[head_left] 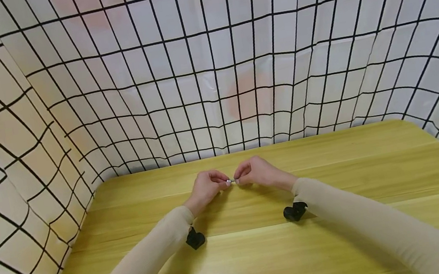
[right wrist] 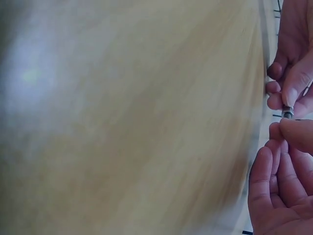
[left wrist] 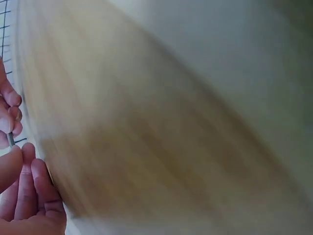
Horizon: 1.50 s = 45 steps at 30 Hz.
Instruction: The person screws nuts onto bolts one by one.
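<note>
A small silvery metal rod [head_left: 233,181] is held level between two hands over the far part of the table. My left hand [head_left: 207,188] pinches its left end between thumb and fingertips, and my right hand [head_left: 260,172] pinches the right end the same way. Seen from the right wrist, a thicker, nut-like metal part [right wrist: 287,112] shows between the two sets of fingertips. A short grey length of the rod [left wrist: 11,139] appears at the left edge of the left wrist view. Fingertips cover both ends, so I cannot tell its exact kind.
Beneath the arms lies a yellowish wooden table [head_left: 243,258]. A white curtain with a black grid [head_left: 202,82] hangs along its far edge and sides. Black wrist cameras sit under the left sleeve [head_left: 147,249] and the right sleeve [head_left: 356,211].
</note>
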Tool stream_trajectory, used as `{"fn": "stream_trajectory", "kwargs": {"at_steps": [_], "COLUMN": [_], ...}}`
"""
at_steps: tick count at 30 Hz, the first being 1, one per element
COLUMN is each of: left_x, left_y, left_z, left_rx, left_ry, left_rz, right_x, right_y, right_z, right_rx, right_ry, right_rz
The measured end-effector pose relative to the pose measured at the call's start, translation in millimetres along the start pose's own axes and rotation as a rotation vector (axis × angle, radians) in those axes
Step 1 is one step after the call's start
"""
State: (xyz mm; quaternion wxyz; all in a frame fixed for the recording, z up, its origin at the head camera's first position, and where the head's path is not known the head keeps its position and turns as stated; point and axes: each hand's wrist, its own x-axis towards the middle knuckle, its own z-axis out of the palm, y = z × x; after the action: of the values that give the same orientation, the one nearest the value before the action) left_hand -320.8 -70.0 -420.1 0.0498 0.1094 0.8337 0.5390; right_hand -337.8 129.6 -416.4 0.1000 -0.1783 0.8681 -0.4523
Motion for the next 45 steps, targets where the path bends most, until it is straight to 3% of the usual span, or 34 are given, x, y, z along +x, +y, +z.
{"fn": "stream_trajectory", "kwargs": {"at_steps": [8,14,19,25,35,45], "left_x": [3.4,7.4,6.6,4.3,4.2,4.1], "left_y": [-0.8,-3.7,-1.7,4.9,1.8,1.3], "left_z": [1.5,2.3,0.9,3.2,4.2,3.5], "left_rx": [0.026,0.076,0.108,0.156,0.180,0.189], "left_ry": [-0.009,-0.047,-0.082,-0.079,-0.076,-0.079], "left_rz": [0.000,0.058,0.070,0.037,-0.003,0.008], "right_x": [3.4,3.3,2.4,2.7,0.4,1.2], "right_y": [2.0,3.3,5.0,8.1,9.8,7.7], "right_z": [-2.1,-3.4,-2.7,-4.3,-4.1,-3.4], "right_rx": [-0.015,-0.041,-0.047,-0.108,-0.162,-0.196], "right_ry": [-0.027,-0.024,-0.039,-0.036,-0.047,-0.042], "right_rz": [-0.004,-0.020,-0.039,-0.070,-0.065,-0.058]}}
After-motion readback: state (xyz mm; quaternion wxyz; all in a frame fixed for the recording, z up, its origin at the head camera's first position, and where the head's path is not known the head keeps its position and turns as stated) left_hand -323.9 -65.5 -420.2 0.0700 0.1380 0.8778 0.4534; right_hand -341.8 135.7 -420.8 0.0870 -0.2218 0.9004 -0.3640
